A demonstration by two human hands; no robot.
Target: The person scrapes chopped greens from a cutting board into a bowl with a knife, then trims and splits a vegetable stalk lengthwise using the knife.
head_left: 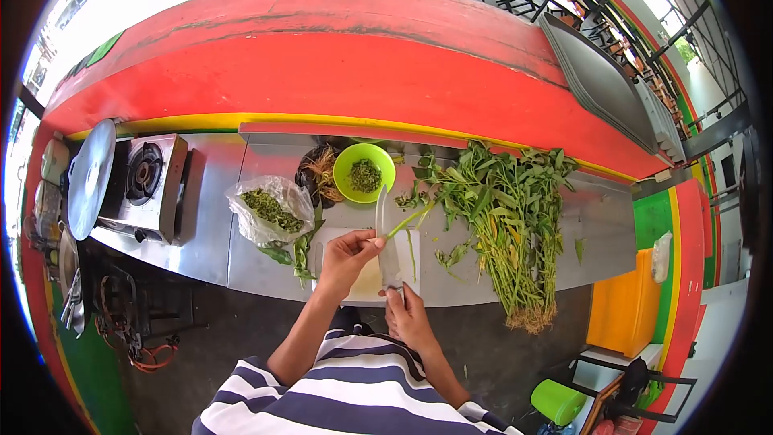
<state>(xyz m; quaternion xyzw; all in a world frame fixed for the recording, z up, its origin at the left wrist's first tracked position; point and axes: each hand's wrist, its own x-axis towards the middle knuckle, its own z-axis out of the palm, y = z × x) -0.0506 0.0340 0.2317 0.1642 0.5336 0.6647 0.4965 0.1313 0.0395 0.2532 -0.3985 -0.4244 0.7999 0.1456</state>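
Above a white cutting board (332,235), my left hand (349,258) pinches a green stem (407,221) that points to the right. My right hand (407,316) is wrapped round the handle of a large knife (388,250), its blade upright and beside the left fingertips, across the stem. Another thin green piece lies on the board to the right of the blade. Behind the board stands a lime green bowl (342,163) with chopped greens inside. Left of it lies an open plastic bag (299,191) of chopped greens. A big heap of leafy stems with roots (515,225) spreads to the right.
A gas stove (145,173) and a round metal lid (91,180) stand at the left of the steel counter (213,225). A dark bundle of roots (320,173) sits beside the bowl. A red ledge (338,72) runs behind, with black trays (600,80) at its right.
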